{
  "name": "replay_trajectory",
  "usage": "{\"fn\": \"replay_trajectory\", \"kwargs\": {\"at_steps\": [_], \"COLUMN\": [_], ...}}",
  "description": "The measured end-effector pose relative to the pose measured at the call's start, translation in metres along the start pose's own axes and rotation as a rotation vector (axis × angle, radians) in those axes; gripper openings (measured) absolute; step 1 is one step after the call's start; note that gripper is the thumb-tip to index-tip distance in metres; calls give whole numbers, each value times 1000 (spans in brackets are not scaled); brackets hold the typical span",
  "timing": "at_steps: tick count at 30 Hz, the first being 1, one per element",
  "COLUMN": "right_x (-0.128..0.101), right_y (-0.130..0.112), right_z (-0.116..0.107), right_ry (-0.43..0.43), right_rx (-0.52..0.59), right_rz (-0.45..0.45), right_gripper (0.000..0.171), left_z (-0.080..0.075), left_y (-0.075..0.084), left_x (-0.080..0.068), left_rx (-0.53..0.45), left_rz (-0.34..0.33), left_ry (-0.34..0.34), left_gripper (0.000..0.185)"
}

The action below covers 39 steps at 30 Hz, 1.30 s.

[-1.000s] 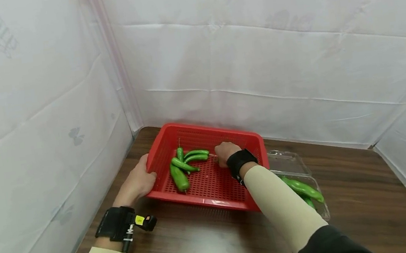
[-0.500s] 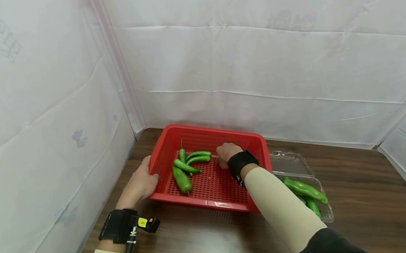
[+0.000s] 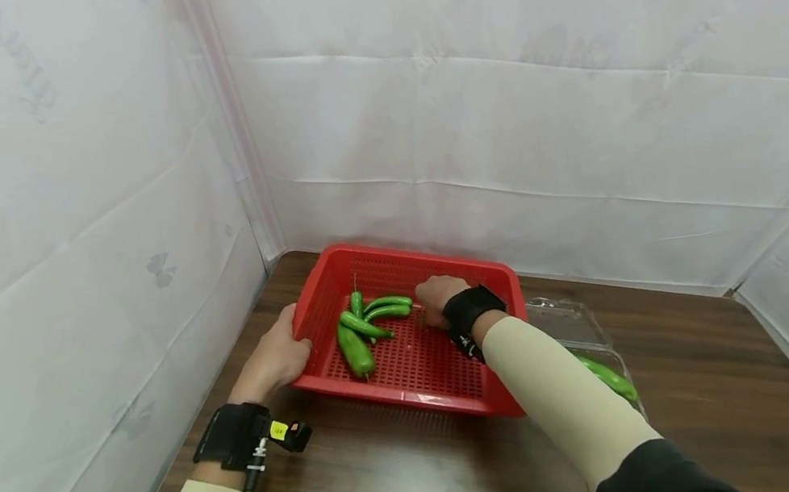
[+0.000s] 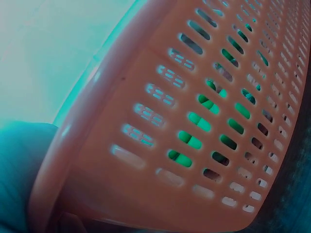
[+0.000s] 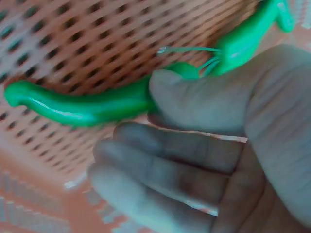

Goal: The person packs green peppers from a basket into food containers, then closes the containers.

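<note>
Inside red basket [image 3: 487, 288], R hand [image 3: 437, 299] pinches pepper [image 3: 388, 303] lying left-right, stem toward hand; L hand [image 3: 272, 361] grips rim.

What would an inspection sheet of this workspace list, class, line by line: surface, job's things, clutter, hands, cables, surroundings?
Surface: brown wooden table.
Job's things: red basket holding green peppers.
Clutter: clear plastic box beside the basket, a pepper inside.
Hands: left hand grips the basket's left rim; right hand inside the basket, fingers pinching one pepper.
Cables: nothing seen.
Surroundings: white sheeting on the walls.
</note>
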State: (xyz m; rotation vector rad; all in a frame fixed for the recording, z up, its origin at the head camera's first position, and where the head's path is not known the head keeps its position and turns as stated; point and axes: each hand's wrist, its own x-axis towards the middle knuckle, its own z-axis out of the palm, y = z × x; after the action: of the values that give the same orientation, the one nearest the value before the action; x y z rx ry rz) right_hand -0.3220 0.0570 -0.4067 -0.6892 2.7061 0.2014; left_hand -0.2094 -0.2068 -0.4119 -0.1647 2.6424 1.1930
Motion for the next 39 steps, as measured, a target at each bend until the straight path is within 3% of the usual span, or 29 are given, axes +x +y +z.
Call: {"fn": "replay_trajectory", "kwargs": {"at_steps": [4, 9, 13, 21, 29, 34, 39], "right_x": [9, 26, 28, 17, 0, -20, -41], "right_y": [-24, -55, -66, -53, -35, -18, 0], "right_z": [-11, -9, -2, -12, -24, -33, -45], "right_ry": [84, 94, 103, 172, 207, 177, 214], "right_rx": [-8, 107, 93, 138, 124, 147, 180], "right_rz": [-87, -285, -318, -366, -376, -396, -410], "right_gripper": [5, 24, 19, 7, 18, 7, 29], "left_z": [1, 3, 7, 6, 5, 6, -3], "left_y": [-1, 0, 2, 7, 8, 8, 5], "left_x": [2, 5, 7, 12, 17, 18, 14], "left_rx": [4, 3, 4, 22, 31, 35, 42], "left_rz": [-10, -14, -7, 18, 31, 71, 71], "left_ry": [7, 7, -6, -13, -31, -28, -32], "left_gripper": [65, 65, 64, 65, 67, 66, 66]}}
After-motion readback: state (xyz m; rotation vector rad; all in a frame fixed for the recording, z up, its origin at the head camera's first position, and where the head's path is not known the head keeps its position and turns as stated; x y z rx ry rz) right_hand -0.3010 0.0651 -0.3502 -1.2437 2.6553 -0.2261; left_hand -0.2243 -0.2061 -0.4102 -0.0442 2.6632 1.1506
